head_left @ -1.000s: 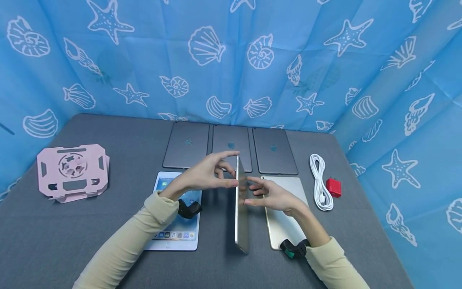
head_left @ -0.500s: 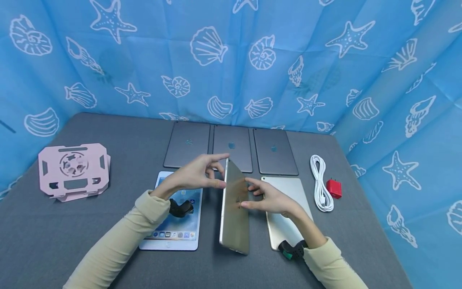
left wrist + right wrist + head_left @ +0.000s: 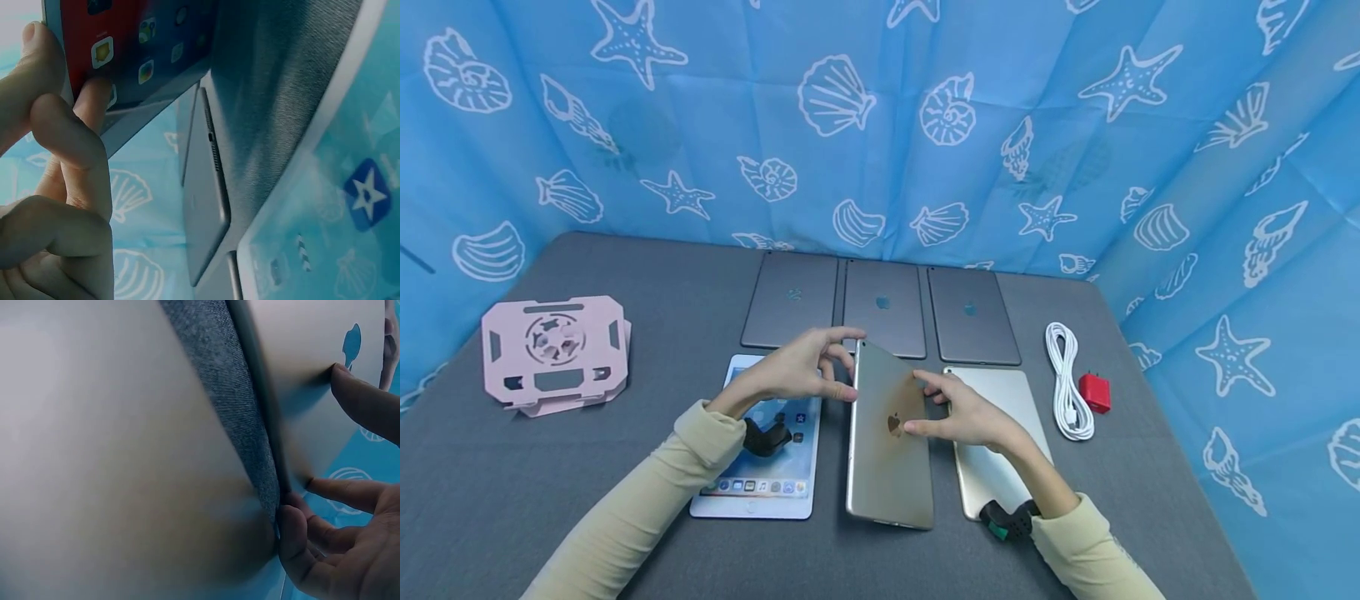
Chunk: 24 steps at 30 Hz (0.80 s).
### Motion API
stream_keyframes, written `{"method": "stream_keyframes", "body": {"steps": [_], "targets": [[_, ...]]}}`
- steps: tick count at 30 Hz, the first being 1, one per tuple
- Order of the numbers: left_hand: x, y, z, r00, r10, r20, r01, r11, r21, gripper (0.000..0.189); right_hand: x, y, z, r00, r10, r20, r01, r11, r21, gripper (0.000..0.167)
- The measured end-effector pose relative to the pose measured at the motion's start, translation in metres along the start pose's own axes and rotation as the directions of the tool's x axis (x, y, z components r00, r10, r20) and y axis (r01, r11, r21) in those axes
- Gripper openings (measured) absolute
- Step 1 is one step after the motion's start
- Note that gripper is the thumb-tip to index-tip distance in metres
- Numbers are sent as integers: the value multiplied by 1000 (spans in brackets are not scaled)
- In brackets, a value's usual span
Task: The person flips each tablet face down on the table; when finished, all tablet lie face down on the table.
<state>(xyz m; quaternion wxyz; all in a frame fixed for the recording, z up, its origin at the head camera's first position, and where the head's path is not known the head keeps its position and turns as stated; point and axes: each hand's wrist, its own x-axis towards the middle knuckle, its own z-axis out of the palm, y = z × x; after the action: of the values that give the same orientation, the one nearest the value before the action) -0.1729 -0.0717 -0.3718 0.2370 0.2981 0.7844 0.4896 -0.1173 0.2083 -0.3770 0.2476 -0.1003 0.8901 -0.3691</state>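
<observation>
A gold-backed tablet is tilted at the middle of the table, its back with an apple logo turned up and toward me. My left hand pinches its raised left edge near the top corner. In the left wrist view its screen shows app icons, with a fingertip against it. My right hand touches the back with thumb and index fingertips; its other fingers bend at the tablet's edge in the right wrist view. A white-framed tablet lies screen up under my left wrist. Another gold-backed tablet lies face down beneath my right wrist.
Dark grey tablets lie face down in a row at the back. A pink slotted stand sits at the left. Toward the right are a coiled white cable and a red charger plug. A blue curtain hangs behind.
The held tablet has turned from nearly edge-on so that its back faces me more. My left hand has moved left and slightly down with its edge; the right hand now touches the back.
</observation>
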Motion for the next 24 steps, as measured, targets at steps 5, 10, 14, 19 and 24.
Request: {"method": "stream_keyframes", "body": {"steps": [5,10,14,19,24], "targets": [[0,-5,1,999,-40,7,40,999,3,90,-1,0,0,1000,-14,-19,14,1000,-28,86],[0,-10,3,997,-71,20,71,997,10,90,-2,0,1,999,-14,-31,12,998,-58,86],[0,-13,4,996,-84,27,84,996,18,90,-3,-1,3,999,-3,-48,-2,994,-107,85],[1,-18,7,994,-109,33,108,994,30,90,-4,-3,4,997,2,-77,-16,982,-186,86],[1,-20,10,992,-125,33,123,991,52,88,-4,-3,6,995,-2,-98,-24,966,-258,87]]}}
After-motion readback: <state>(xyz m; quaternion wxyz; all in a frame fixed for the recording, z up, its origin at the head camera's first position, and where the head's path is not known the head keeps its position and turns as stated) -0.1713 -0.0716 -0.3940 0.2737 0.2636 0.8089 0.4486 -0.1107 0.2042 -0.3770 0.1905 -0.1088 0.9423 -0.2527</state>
